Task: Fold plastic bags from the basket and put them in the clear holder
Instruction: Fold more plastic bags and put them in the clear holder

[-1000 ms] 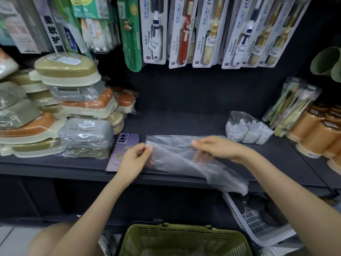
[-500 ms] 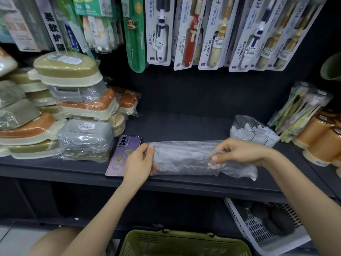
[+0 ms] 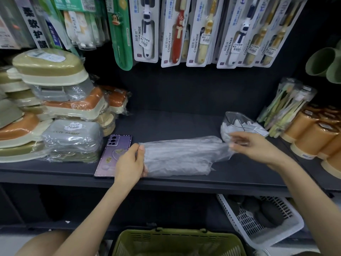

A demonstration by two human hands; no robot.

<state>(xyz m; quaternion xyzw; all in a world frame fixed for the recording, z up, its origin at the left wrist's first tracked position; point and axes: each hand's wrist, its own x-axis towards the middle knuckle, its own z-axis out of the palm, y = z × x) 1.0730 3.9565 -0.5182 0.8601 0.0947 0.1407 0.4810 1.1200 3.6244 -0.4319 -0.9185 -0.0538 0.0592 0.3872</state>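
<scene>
The plastic bag (image 3: 177,156), folded into a strip, is lying on the shelf (image 3: 184,124) just left of the clear holder (image 3: 226,124). Its ends are being pinched: the far end by the left grip (image 3: 129,161), the near end by the right grip (image 3: 256,148). Unfolding is being risked if either pinch loosens.

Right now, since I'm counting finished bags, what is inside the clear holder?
Folded white bags lie in the clear holder, some spilling over its right side. The right hand covers its lower front, so a count is impossible.
</scene>
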